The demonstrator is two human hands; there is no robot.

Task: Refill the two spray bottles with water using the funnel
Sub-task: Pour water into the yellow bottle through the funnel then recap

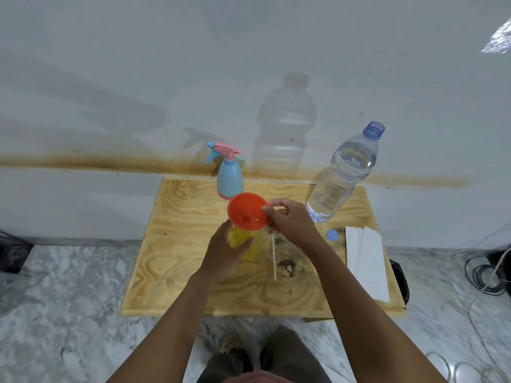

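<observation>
An orange funnel (247, 210) sits in the neck of a yellow spray bottle (240, 238) at the middle of the wooden table (179, 244). My left hand (225, 251) grips the yellow bottle's body. My right hand (290, 221) pinches the funnel's right rim. A blue spray bottle (229, 178) with its pink and blue trigger head on stands behind them at the table's far edge. A large clear water bottle (343, 172), uncapped and mostly full, stands at the far right. A thin white dip tube (273, 258) lies on the table below my right hand; its spray head is hidden.
A blue bottle cap (332, 235) lies next to folded white paper towels (366, 261) on the table's right side. A white wall rises just behind the table. Cables (486, 275) lie on the marble floor at the right.
</observation>
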